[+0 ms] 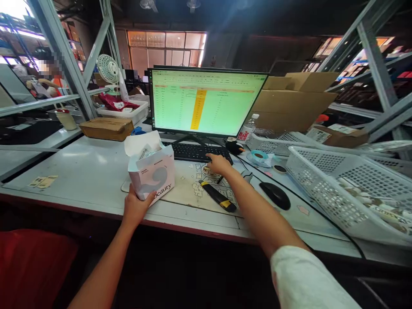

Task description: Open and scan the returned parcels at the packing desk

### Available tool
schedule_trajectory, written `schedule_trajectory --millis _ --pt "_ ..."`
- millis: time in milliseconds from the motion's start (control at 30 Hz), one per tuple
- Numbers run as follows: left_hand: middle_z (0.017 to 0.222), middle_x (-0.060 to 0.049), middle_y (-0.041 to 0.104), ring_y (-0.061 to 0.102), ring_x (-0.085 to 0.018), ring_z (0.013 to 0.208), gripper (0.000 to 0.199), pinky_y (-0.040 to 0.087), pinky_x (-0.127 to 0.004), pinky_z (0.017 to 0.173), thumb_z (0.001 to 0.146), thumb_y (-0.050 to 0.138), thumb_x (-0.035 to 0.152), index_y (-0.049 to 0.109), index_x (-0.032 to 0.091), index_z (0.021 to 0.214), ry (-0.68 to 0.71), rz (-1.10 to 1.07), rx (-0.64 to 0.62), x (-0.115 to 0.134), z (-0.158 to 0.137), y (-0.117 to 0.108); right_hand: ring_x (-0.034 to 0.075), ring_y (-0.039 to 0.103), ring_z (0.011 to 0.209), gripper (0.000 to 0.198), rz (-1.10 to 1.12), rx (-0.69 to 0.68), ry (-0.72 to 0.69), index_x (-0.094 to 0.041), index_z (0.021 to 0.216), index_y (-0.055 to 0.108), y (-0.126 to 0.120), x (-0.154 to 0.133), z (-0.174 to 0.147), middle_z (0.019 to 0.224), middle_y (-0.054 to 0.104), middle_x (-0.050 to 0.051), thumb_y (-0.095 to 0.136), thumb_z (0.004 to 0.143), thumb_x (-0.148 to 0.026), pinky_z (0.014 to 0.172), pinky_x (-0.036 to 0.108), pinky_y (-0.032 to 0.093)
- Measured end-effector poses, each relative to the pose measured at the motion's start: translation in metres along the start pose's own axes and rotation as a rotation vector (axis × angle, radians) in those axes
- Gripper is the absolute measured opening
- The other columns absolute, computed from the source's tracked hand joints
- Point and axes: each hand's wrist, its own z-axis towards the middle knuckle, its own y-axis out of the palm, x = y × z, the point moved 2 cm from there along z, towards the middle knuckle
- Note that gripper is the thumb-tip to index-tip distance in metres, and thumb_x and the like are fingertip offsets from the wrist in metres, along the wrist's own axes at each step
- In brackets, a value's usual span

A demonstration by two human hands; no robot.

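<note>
A white and pale pink box [153, 176] with grey print and the word "beauty" is tilted at the front of the desk, its top flaps up. Something clear and crinkled shows inside it. My left hand [137, 204] is wrapped round the lower part of this box. Over the right side of the black keyboard [189, 152] is my right hand [219, 164], index finger stretched to the keys and no object in it. Behind the keyboard stands a lit monitor [209, 103] showing a spreadsheet with an orange column. A black and yellow utility knife [219, 196] lies below my right hand.
A black mouse [275, 195] and its cable lie right of my forearm. White perforated baskets [322, 189] crowd the right side, near tape rolls [259, 156] and a bottle [247, 128]. A brown carton [107, 128] sits at the left back. Another person [53, 79] is far left.
</note>
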Motion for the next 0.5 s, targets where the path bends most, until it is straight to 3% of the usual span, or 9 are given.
schedule_trajectory --millis 133,267,333,400,500 --pt "0.112 -0.014 0.075 0.073 -0.032 0.101 0.066 0.059 -0.037 0.078 0.073 0.076 0.057 0.059 0.018 0.124 0.022 -0.013 0.0 0.001 -0.002 -0.001 0.036 0.062 0.128 0.062 0.036 -0.05 0.081 -0.016 0.153 0.052 0.01 -0.004 0.016 0.136 0.065 0.023 0.06 0.092 -0.025 0.106 0.048 0.048" --pt "0.108 -0.015 0.075 0.074 -0.033 0.097 0.067 0.058 -0.038 0.074 0.075 0.074 0.06 0.058 0.017 0.124 0.025 -0.016 -0.009 0.001 -0.003 0.0 0.041 0.059 0.13 0.054 0.123 -0.139 0.071 -0.008 0.142 0.062 -0.002 -0.007 0.013 0.137 0.062 0.029 0.066 0.092 -0.028 0.108 0.056 0.047" --pt "0.106 -0.016 0.075 0.074 -0.034 0.095 0.069 0.059 -0.039 0.074 0.074 0.074 0.062 0.059 0.016 0.123 0.018 -0.032 -0.011 0.001 -0.002 0.001 0.038 0.058 0.131 0.057 0.208 -0.165 -0.024 -0.008 0.148 0.056 -0.011 -0.019 0.002 0.14 0.06 0.028 0.06 0.098 -0.034 0.108 0.054 0.047" --pt "0.103 -0.016 0.076 0.074 -0.033 0.094 0.069 0.059 -0.04 0.076 0.074 0.073 0.062 0.061 0.014 0.121 0.019 -0.081 -0.017 0.0 -0.001 0.001 0.028 0.063 0.125 0.061 0.321 -0.234 -0.194 -0.018 0.156 0.047 -0.018 -0.041 -0.019 0.143 0.061 0.018 0.058 0.101 -0.042 0.105 0.042 0.052" --pt "0.103 -0.015 0.077 0.075 -0.031 0.095 0.067 0.061 -0.04 0.082 0.072 0.074 0.063 0.064 0.013 0.115 0.056 -0.214 -0.075 -0.003 -0.005 -0.008 0.021 0.067 0.112 0.09 0.603 -0.393 -0.55 -0.026 0.162 0.035 -0.02 -0.077 -0.068 0.145 0.06 0.012 0.078 0.086 -0.051 0.093 0.034 0.057"
